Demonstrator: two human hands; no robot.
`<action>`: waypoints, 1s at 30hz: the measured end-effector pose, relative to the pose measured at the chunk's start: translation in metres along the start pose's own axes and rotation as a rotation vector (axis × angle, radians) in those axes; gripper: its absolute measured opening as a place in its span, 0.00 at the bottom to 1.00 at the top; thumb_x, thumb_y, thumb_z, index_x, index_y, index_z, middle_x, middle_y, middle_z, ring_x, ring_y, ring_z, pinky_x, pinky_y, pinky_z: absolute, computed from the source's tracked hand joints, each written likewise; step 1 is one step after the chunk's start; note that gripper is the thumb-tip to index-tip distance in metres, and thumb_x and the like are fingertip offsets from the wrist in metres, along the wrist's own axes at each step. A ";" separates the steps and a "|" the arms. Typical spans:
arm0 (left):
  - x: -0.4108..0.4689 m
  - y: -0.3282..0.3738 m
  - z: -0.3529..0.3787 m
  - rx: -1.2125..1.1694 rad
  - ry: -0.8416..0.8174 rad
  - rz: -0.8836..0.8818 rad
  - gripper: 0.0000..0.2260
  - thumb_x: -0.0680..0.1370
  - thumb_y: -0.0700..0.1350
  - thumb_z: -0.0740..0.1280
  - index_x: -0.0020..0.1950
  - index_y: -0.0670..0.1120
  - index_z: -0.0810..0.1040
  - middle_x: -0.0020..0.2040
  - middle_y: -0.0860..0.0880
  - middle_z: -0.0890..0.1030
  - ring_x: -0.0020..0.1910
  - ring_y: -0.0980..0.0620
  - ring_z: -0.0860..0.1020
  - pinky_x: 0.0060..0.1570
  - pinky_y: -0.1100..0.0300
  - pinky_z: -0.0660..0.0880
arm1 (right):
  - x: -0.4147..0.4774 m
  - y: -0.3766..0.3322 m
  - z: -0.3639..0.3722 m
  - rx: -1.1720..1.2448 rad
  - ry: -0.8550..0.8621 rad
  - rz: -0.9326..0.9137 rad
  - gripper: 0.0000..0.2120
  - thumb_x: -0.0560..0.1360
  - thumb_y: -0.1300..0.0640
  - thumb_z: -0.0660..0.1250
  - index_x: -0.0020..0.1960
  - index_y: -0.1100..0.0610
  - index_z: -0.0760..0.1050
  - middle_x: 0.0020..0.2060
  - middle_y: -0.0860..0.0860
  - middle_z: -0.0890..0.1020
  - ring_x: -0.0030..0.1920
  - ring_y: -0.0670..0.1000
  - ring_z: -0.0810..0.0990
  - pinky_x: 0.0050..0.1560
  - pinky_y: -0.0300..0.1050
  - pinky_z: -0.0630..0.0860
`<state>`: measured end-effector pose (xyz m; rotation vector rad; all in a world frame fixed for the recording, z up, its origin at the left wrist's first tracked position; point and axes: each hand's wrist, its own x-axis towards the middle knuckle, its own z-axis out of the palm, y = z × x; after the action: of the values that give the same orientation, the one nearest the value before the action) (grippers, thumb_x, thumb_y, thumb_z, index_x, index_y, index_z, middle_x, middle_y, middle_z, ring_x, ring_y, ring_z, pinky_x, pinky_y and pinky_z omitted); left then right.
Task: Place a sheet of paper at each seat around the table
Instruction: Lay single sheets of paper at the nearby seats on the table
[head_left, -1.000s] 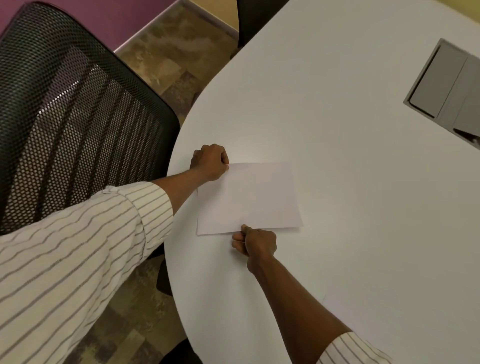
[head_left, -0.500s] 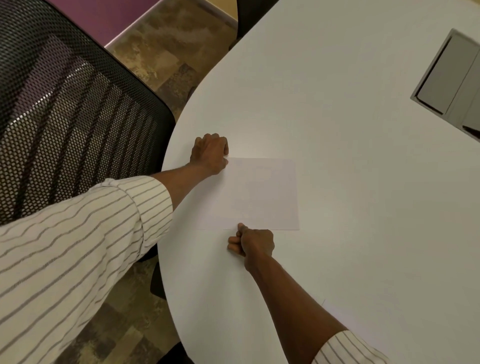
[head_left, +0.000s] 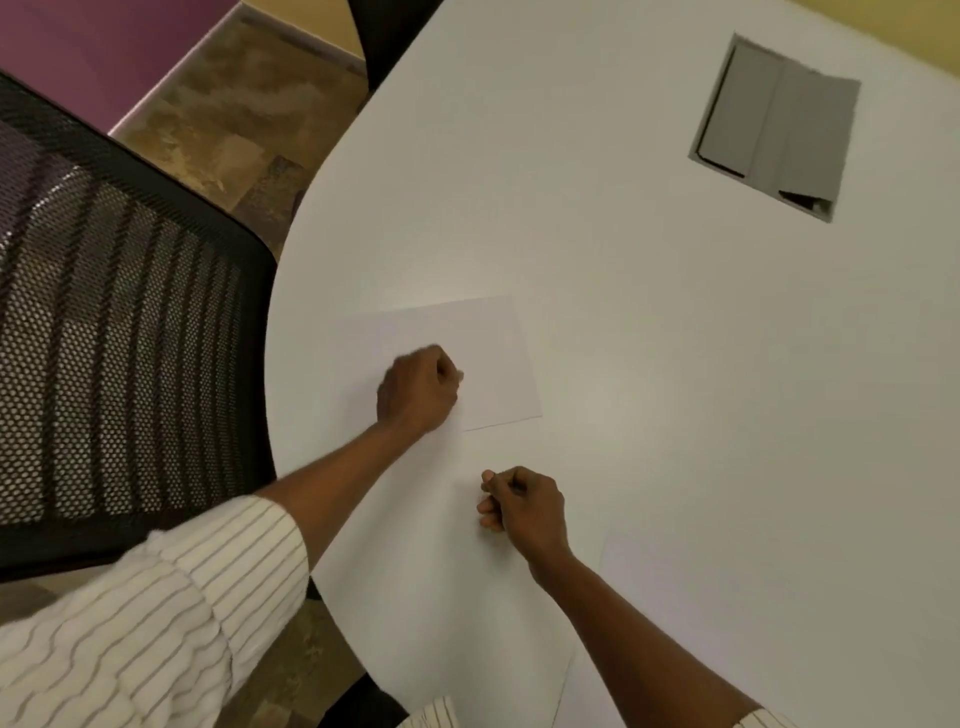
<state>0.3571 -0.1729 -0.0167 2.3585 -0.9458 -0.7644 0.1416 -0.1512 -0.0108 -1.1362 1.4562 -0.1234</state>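
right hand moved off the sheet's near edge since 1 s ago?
Yes. The right hand has drawn back toward the person; bare table now shows between it and the sheet.

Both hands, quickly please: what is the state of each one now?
Left hand: fingers curled closed, over the sheet of paper; a grip cannot be told.
Right hand: loosely closed, holding nothing visible, off the sheet.

Purple wall (head_left: 93, 47), mottled brown floor (head_left: 234, 119), black mesh chair (head_left: 114, 322).

White desk (head_left: 649, 364), white paper (head_left: 493, 358), black mesh chair (head_left: 119, 312), cream grey-striped sleeve (head_left: 171, 613), grey hatch (head_left: 779, 124), mottled brown floor (head_left: 234, 130).
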 end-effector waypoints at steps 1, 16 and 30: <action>-0.017 0.004 0.007 -0.013 -0.033 -0.012 0.07 0.80 0.51 0.72 0.45 0.49 0.81 0.49 0.51 0.88 0.48 0.45 0.85 0.47 0.49 0.83 | -0.008 0.007 -0.011 -0.021 0.033 -0.015 0.13 0.81 0.51 0.73 0.45 0.61 0.85 0.35 0.56 0.88 0.33 0.57 0.87 0.45 0.55 0.87; -0.226 0.038 0.115 0.274 -0.530 -0.147 0.16 0.80 0.58 0.70 0.61 0.48 0.79 0.62 0.47 0.83 0.62 0.43 0.82 0.61 0.51 0.79 | -0.089 0.174 -0.177 -0.162 0.555 0.051 0.05 0.76 0.45 0.75 0.44 0.44 0.83 0.36 0.44 0.88 0.41 0.52 0.88 0.51 0.61 0.86; -0.330 0.055 0.180 0.404 -0.400 -0.278 0.34 0.77 0.61 0.74 0.74 0.42 0.71 0.72 0.43 0.77 0.70 0.41 0.78 0.64 0.48 0.77 | -0.136 0.239 -0.232 -0.368 0.519 0.293 0.35 0.73 0.42 0.80 0.71 0.55 0.70 0.67 0.59 0.77 0.66 0.64 0.79 0.61 0.61 0.78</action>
<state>0.0155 -0.0075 -0.0099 2.7880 -1.0170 -1.2950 -0.2060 -0.0567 -0.0093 -1.2200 2.1588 0.0655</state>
